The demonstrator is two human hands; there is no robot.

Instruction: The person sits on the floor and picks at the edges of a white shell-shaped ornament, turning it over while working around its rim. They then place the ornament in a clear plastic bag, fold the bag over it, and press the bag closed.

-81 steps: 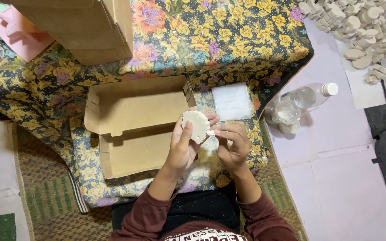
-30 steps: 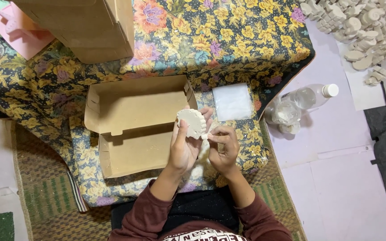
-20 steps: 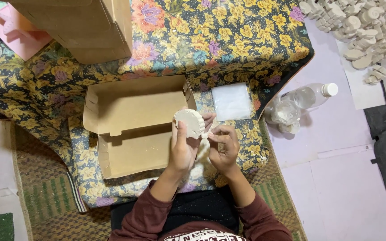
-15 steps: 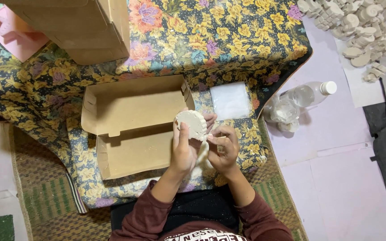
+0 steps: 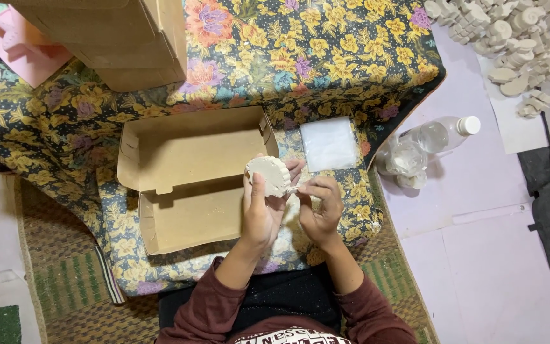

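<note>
Here, left hand (image 5: 261, 213) gripping scalloped clay disc (image 5: 268, 175), right hand (image 5: 321, 205) pinching its edge

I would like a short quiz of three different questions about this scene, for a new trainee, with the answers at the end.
1. True or false: the left hand holds the round scalloped white piece.
2. Which thing lies just right of the open cardboard box? A) a flat white square sheet B) a green cup C) a pair of scissors
3. Fill in: the clear plastic bottle lies on its ____ on the floor.

Key
1. True; its thumb presses on the face of the piece, while the right hand works at the piece's edge.
2. A
3. side
</note>
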